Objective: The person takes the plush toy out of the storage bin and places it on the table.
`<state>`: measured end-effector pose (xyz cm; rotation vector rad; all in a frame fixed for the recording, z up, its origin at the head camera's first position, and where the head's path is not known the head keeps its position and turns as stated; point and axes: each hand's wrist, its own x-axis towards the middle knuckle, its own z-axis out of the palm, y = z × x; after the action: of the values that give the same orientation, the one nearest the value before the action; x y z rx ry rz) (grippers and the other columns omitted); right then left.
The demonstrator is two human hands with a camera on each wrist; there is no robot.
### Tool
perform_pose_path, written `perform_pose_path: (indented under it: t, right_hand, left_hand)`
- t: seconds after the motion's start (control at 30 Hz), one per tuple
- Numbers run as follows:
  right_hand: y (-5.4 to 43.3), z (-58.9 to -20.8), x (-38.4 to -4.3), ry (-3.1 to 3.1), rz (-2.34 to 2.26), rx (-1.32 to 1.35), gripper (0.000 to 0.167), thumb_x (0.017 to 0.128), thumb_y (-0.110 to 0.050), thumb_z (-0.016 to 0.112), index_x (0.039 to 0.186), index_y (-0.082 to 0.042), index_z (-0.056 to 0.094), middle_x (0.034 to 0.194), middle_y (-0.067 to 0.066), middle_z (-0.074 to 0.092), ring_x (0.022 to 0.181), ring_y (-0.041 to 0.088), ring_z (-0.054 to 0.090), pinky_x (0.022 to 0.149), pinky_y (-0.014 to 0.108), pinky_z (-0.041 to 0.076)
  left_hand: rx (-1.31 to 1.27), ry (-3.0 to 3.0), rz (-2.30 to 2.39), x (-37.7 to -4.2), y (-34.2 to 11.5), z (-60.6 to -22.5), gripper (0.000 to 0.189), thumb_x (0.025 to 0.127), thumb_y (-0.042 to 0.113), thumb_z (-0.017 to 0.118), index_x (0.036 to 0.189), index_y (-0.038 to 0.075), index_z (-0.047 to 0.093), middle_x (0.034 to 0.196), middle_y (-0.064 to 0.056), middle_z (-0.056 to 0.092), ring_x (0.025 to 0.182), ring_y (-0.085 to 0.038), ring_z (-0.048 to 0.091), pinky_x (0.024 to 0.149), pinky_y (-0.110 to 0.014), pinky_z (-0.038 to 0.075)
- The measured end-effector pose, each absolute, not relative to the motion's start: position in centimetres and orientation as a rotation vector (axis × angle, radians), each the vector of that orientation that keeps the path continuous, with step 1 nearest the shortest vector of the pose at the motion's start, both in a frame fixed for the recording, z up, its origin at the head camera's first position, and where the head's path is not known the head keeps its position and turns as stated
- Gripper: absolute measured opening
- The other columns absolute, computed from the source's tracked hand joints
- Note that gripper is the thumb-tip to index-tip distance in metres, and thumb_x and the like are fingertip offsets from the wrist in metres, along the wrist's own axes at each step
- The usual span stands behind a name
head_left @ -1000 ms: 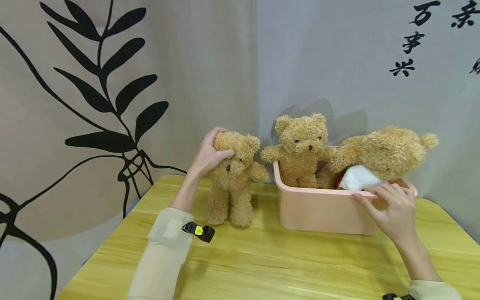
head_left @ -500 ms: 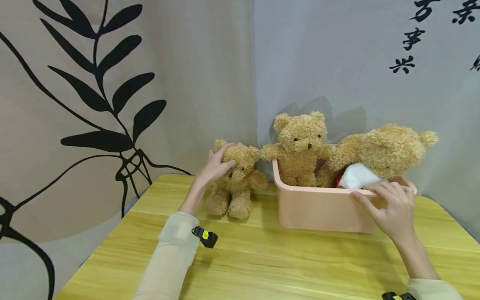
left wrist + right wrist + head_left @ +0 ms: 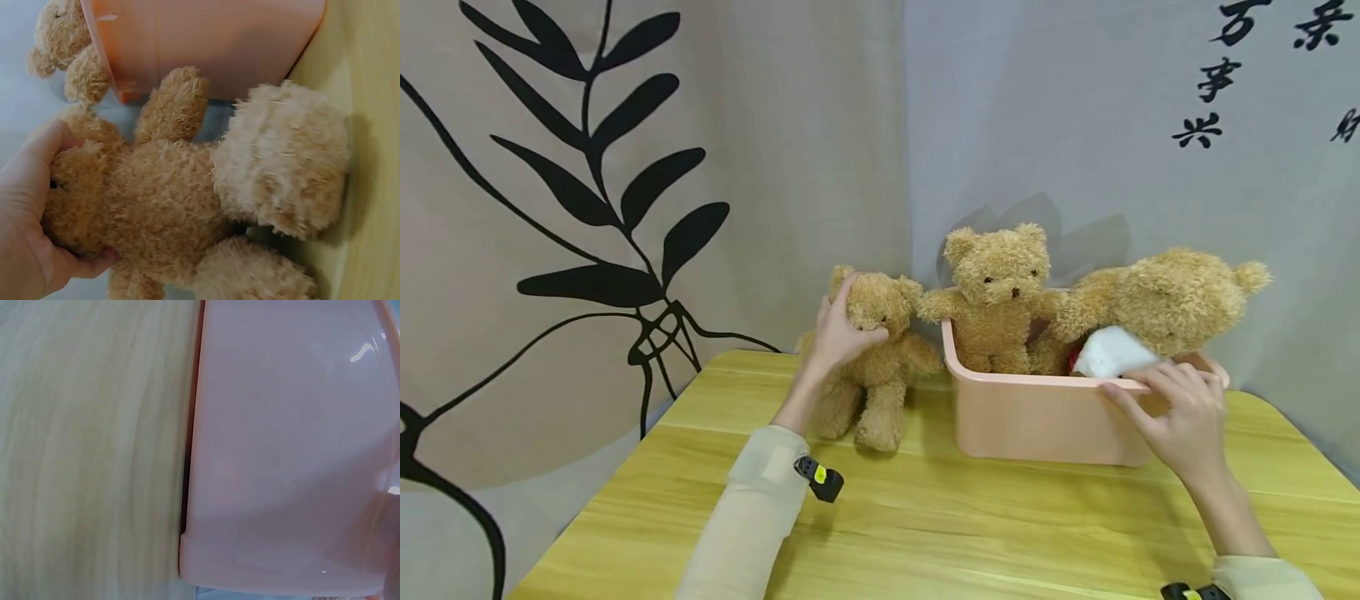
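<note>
My left hand (image 3: 844,333) grips the head of a tan teddy bear (image 3: 880,375), fingers over its top and thumb across its face. The bear is upright on the table, left of a pink plastic bin (image 3: 1045,421), one arm near the bin's corner. In the left wrist view its belly (image 3: 169,200) and feet show, and the thumb bends under its face. My right hand (image 3: 1187,417) holds the bin's front rim near the right corner, thumb outside, fingers over the edge. In the right wrist view the bin's wall (image 3: 287,456) fills most of the picture.
Inside the bin one teddy bear (image 3: 1000,283) stands at the left; another bear (image 3: 1187,292) lies sideways over the right end. Beneath that one is a white fluffy piece (image 3: 1112,352) with some red beside it. A printed curtain (image 3: 805,167) hangs behind the wooden table (image 3: 970,533).
The bear at my left hand first dips and leans back, then comes up and turns slightly. My left hand has shifted rightward and lower with it. The right hand stays on the rim.
</note>
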<state>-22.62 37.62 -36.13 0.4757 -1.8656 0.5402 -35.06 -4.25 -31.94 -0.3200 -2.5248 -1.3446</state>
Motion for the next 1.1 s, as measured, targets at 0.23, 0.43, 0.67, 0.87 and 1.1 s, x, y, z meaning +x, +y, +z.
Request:
perform_pose_path:
  t: [0.23,0.43,0.67,0.87,1.1]
  right_hand:
    - [37.7,-36.2,-22.7,-1.863,0.543,0.473,0.073,0.087,-0.075,0.056,0.080,-0.004,0.075,0.078,0.013,0.070,0.077,0.016,0.049,0.085,0.035,0.026]
    - [37.6,-36.2,-22.6,-1.864,0.548,0.473,0.073,0.087,-0.074,0.057,0.080,-0.004,0.075,0.077,0.012,0.070,0.078,0.023,0.051,0.089,0.034,0.025]
    - [37.5,-36.0,-22.6,-1.872,0.551,0.480,0.073,0.088,-0.074,0.056,0.082,-0.004,0.075,0.078,0.012,0.070,0.078,0.027,0.052,0.090,0.034,0.026]
    - [37.5,-36.1,-22.6,-1.881,0.555,0.471,0.073,0.088,-0.074,0.056,0.083,-0.004,0.075,0.079,0.012,0.070,0.079,0.027,0.052,0.092,0.035,0.026]
    - [37.6,-36.1,-22.6,-1.882,0.555,0.467,0.073,0.087,-0.074,0.056,0.083,-0.004,0.075,0.079,0.012,0.070,0.079,0.026,0.052,0.091,0.035,0.026]
  left_hand:
    - [-0.338,-2.482,-1.360,-35.8,-3.4,-31.9,0.101,0.077,0.027,0.082,0.160,0.038,0.024,0.164,-0.021,0.019,0.145,-0.052,0.022,0.100,-0.078,0.031]
    - [-0.317,-2.527,-1.370,-36.5,-2.9,-33.6,0.096,0.084,0.028,0.079,0.161,0.035,0.022,0.163,-0.025,0.016,0.146,-0.051,0.020,0.104,-0.075,0.029]
    - [-0.231,-2.544,-1.360,-37.3,-2.0,-34.2,0.095,0.086,0.042,0.080,0.161,0.037,0.021,0.165,-0.025,0.010,0.148,-0.051,0.012,0.108,-0.073,0.023]
    - [-0.199,-2.525,-1.390,-37.3,-2.0,-34.4,0.094,0.086,0.044,0.079,0.160,0.039,0.022,0.162,-0.028,0.012,0.145,-0.053,0.020,0.106,-0.072,0.030]
    - [-0.198,-2.490,-1.422,-36.8,-2.0,-34.4,0.093,0.088,0.047,0.076,0.161,0.036,0.019,0.159,-0.026,0.017,0.141,-0.052,0.028,0.103,-0.069,0.038]
